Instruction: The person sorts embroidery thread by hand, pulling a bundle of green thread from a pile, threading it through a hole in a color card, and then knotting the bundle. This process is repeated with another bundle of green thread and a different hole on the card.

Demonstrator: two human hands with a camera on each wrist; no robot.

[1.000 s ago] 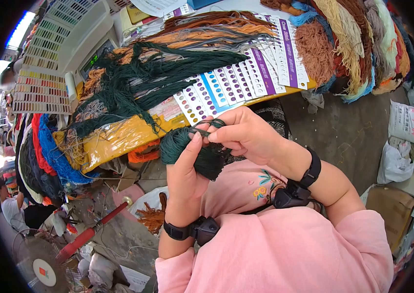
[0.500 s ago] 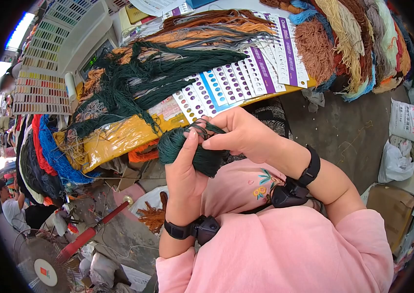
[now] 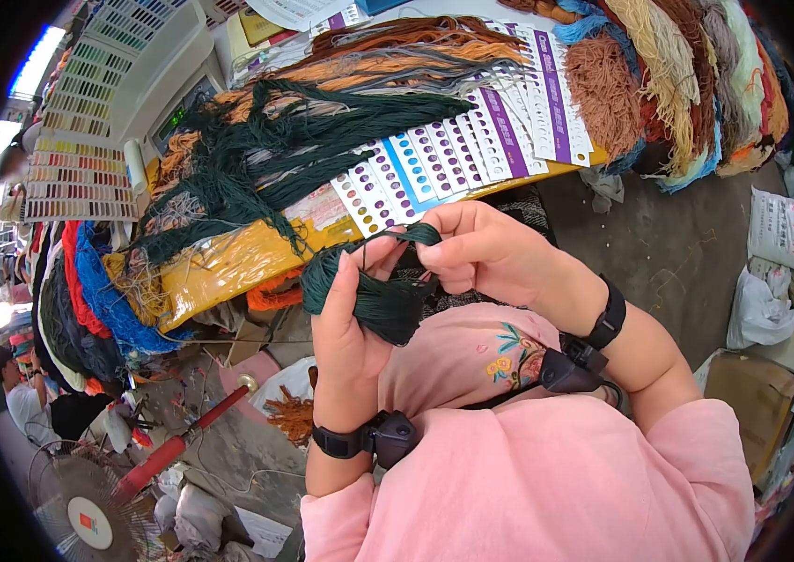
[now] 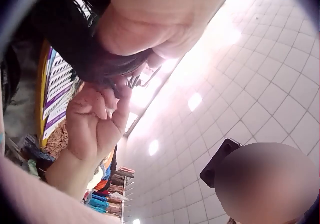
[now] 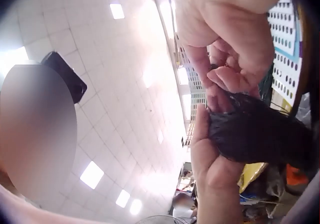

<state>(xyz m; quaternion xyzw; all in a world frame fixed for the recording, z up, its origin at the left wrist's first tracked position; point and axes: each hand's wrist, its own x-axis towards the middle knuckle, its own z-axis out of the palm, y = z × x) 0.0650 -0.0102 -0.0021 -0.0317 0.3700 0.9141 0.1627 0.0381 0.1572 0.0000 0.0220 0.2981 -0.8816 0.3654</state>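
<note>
A dark green yarn bundle (image 3: 378, 304) hangs over the left hand (image 3: 348, 342), whose fingers and thumb grip it near its upper end. From the bundle's top, strands run to the right hand (image 3: 500, 258), which pinches a small loop of the same yarn between thumb and forefinger. The hands are close together, just in front of the table edge. In the right wrist view the bundle (image 5: 260, 129) looks nearly black and lies across the left palm (image 5: 220, 169). The left wrist view shows the right hand (image 4: 95, 121) with bent fingers at the strands.
On the table with a yellow edge (image 3: 228, 272) lie loose dark green strands (image 3: 266, 159), orange and brown yarn, and punched sample cards (image 3: 416, 169). Yarn skeins (image 3: 669, 84) hang at the right end. A fan (image 3: 88, 510) stands at lower left; white bags (image 3: 762, 314) are at right.
The right hand has moved slightly right, drawing a loop of strands away from the left fingers. The left hand keeps its grip, and the bundle has shifted slightly left.
</note>
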